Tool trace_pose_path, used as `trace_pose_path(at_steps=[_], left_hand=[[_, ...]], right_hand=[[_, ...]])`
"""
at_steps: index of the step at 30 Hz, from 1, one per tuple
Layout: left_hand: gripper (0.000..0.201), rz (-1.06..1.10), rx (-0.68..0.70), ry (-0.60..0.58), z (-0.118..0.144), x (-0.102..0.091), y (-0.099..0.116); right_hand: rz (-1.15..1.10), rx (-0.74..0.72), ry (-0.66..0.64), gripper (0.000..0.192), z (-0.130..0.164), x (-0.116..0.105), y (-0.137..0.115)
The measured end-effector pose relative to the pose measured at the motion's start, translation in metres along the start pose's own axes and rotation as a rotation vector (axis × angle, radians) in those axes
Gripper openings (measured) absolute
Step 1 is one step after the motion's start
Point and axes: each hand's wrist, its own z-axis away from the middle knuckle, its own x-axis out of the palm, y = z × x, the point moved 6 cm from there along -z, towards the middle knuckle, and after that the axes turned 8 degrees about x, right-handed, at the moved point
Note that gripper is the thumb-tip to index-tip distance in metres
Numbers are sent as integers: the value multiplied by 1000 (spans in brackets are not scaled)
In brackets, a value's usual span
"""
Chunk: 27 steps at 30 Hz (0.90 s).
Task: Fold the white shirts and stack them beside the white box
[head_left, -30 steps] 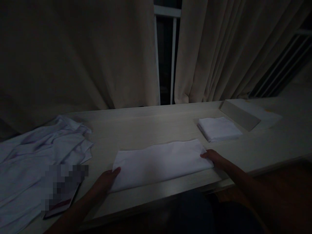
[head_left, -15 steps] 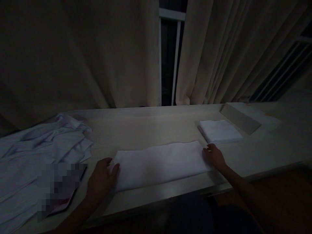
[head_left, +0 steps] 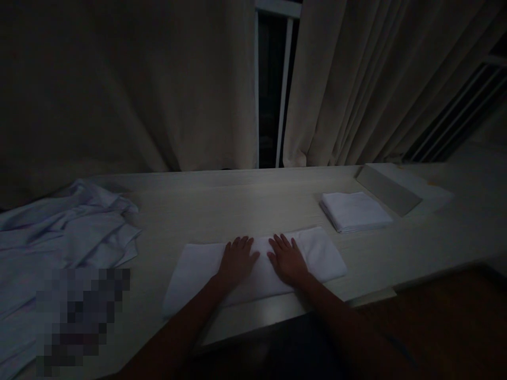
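Far left on the table (head_left: 222,203): a heap (head_left: 59,237) of loose, crumpled white cloths, unfolded. A blurred patch lies over its near edge; what is under it cannot be told.

Centre, at the near table edge: the cloth (head_left: 198,266), a long white strip lying flat, apparently folded lengthwise into a band. Both hands rest on its middle, side by side and almost touching.

Left hand (head_left: 236,259): palm down, fingers spread and extended, pressing on the cloth. It grasps nothing.

Right hand (head_left: 288,258): same posture, flat and spread, just right of the left hand. It grasps nothing.

Right of centre, well apart from the cloth: a stack (head_left: 354,211) of folded white cloths, square and neat. Beyond it stands a low raised ledge (head_left: 390,187).

Status, as judged from the layout: some cloths are finished and stacked; the cloth under the hands is part folded, with the crosswise folds not yet made; the heap is untouched. Most of the work appears to remain.

Behind the table hang curtains (head_left: 356,84), with a dark window gap between them.
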Motion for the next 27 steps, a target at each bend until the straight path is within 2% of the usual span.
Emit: trace_pose_path(at_steps=[9, 12, 15, 18, 20, 23, 27], left_hand=[[36, 44, -74, 25, -34, -5, -26], [35, 47, -62, 64, -22, -16, -26], [41, 39, 31, 123, 7, -28, -10], [52, 5, 234, 81, 39, -25, 22], [61, -26, 268, 1, 52, -15, 33], [66, -64, 182, -65, 55, -1, 25], [65, -84, 101, -65, 43, 5, 0]], right_hand=[[-59, -4, -35, 55, -4, 0, 4], [-108, -33, -63, 56, -6, -9, 12], [-102, -25, 6, 56, 0, -25, 13], [-69, -122, 41, 56, 14, -31, -9], [-50, -214, -8, 54, 23, -24, -29], [-24, -185, -84, 56, 26, -11, -36], [-13, -58, -86, 64, 16, -8, -5]])
